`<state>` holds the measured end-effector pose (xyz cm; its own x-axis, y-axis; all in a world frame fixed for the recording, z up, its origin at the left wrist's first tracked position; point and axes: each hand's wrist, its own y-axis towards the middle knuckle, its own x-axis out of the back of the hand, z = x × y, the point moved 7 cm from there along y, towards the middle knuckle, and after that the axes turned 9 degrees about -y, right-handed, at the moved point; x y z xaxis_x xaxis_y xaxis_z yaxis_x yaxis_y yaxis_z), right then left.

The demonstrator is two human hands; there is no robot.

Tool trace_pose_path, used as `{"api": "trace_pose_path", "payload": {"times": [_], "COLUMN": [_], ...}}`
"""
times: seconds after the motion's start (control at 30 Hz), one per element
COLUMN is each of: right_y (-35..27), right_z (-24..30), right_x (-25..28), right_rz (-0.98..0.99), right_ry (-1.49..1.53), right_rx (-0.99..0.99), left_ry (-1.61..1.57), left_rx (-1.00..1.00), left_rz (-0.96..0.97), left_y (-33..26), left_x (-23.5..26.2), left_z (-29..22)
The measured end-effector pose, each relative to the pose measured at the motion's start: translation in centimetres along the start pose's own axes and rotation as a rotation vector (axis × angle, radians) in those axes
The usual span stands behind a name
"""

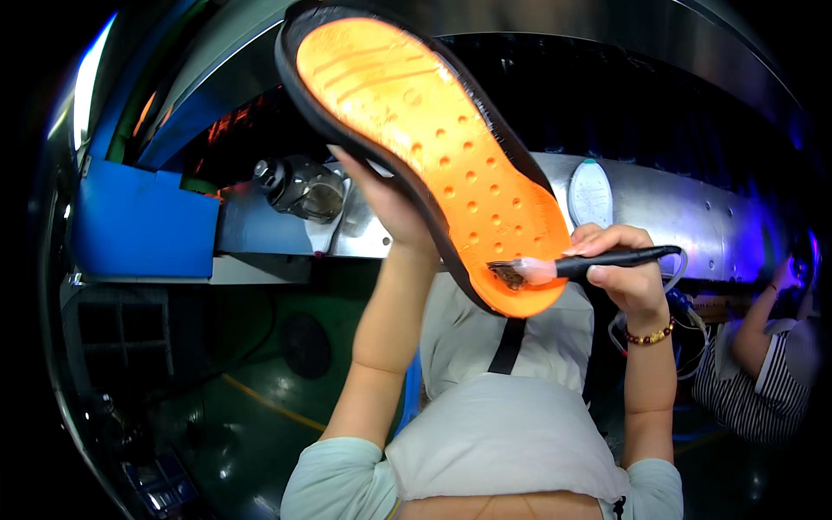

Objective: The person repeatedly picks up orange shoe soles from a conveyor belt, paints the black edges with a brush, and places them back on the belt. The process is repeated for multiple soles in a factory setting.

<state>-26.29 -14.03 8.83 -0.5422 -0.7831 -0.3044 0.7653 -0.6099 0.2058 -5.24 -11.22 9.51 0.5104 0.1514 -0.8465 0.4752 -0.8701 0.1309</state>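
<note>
A large shoe sole with a dimpled, glossy orange inner face and a raised black rim is tilted up in front of me. My left hand grips it by its left edge, the fingers partly hidden behind it. In my right hand is a brush with a black handle and a pale ferrule, pinched between thumb and fingers. Its dark bristles rest on the orange surface near the sole's lower, rounded end. A beaded bracelet circles my right wrist.
A metal ledge runs across beyond my hands. On it stand a dark transparent bottle at left and a pale oval pad at right. A blue metal box is far left. A person in stripes works at right.
</note>
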Motion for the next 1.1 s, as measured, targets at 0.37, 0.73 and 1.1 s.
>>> {"api": "trace_pose_path", "payload": {"times": [0.37,0.73,1.1], "right_y": [0.6,1.2,0.7], "right_z": [3.8,5.4,6.2], "right_x": [-4.3,-4.8,-5.2], "right_rz": [0.295,0.44,0.717], "right_ry": [-0.31,-0.623,-0.902], "right_rx": [0.122,0.281,0.208], "left_ry": [-0.449,0.214,0.492], "left_rx": [0.528,1.081,1.26], "left_rz": [0.429,0.085,0.132], "left_y": [-4.7,-5.9,-7.2], "left_x": [-1.7,-2.2,-2.1], "left_z": [1.7,3.6,3.8]}}
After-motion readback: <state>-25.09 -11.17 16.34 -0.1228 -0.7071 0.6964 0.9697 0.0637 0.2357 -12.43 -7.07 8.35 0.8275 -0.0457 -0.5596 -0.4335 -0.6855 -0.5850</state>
